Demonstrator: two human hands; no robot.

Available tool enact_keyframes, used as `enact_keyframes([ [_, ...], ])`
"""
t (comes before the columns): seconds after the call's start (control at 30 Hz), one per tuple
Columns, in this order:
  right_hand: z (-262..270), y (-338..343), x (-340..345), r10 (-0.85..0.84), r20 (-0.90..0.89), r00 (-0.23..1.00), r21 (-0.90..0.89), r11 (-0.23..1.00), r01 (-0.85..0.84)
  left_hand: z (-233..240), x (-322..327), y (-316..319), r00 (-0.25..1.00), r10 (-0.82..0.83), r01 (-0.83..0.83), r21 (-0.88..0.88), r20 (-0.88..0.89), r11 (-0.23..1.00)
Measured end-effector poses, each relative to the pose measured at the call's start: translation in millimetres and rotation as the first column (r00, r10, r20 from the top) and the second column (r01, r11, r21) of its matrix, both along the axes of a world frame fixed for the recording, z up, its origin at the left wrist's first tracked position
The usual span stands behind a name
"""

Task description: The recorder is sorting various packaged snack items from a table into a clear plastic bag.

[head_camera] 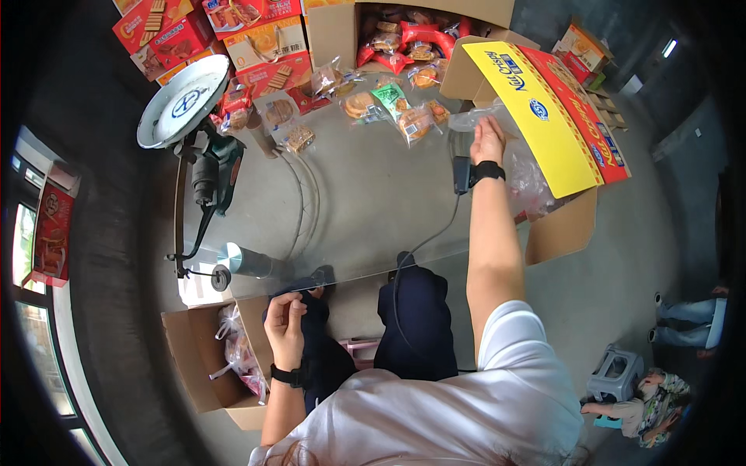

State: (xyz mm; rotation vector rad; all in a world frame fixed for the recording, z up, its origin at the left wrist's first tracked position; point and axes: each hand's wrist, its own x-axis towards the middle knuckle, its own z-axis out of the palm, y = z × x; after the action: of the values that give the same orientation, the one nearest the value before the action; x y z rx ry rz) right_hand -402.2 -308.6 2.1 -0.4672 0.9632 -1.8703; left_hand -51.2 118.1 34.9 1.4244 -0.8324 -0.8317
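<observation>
My right hand [488,138] reaches over the glass table and touches or pinches a clear plastic bag [466,119] beside the open Nut Crispy carton [521,116]; its exact grip cannot be told. Clear plastic bags [529,177] lie inside that carton. My left hand [285,323] hovers above my lap, fingers curled, with nothing visible in it. Wrapped biscuits [358,105], a green packet [390,99] and another wrapped biscuit [415,122] lie at the table's far side. A black corded device [460,169] sits by my right wrist.
A balance scale with a white enamel pan [185,102] stands left, near a metal cylinder [247,261]. An open carton of packets [408,41] and stacked cake boxes [268,43] are at the back. Another carton [195,355] stands lower left. Two people [664,402] [690,326] are at right.
</observation>
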Motion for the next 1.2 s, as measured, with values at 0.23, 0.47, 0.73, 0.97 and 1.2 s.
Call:
enact_keyframes([
  [0.23, 81, 127, 136, 0.396, 0.021, 0.918, -0.173, 0.906, -0.387, 31, -15, -39, 0.965, -0.081, 0.074, -0.035, -0.248, 0.997],
  [0.47, 85, 250, 164, 0.463, -0.604, 0.649, -0.019, 0.806, -0.592, 58, -12, -45, 0.954, -0.192, 0.168, -0.121, -0.230, 0.978],
  [0.73, 95, 320, 160, -0.205, -0.915, 0.346, -0.372, 0.759, -0.534, 64, -1, -2, 0.970, 0.061, -0.103, -0.171, -0.234, 0.980],
  [0.97, 93, 346, 150, 0.052, -0.869, 0.493, -0.310, 0.719, -0.622, 65, 59, 1, 0.995, 0.100, -0.098, -0.186, -0.001, 0.978],
  [1.2, 83, 334, 142, 0.316, -0.663, 0.679, -0.308, 0.712, -0.631, 89, 51, 15, 0.807, -0.462, 0.515, -0.055, 0.368, 0.856],
])
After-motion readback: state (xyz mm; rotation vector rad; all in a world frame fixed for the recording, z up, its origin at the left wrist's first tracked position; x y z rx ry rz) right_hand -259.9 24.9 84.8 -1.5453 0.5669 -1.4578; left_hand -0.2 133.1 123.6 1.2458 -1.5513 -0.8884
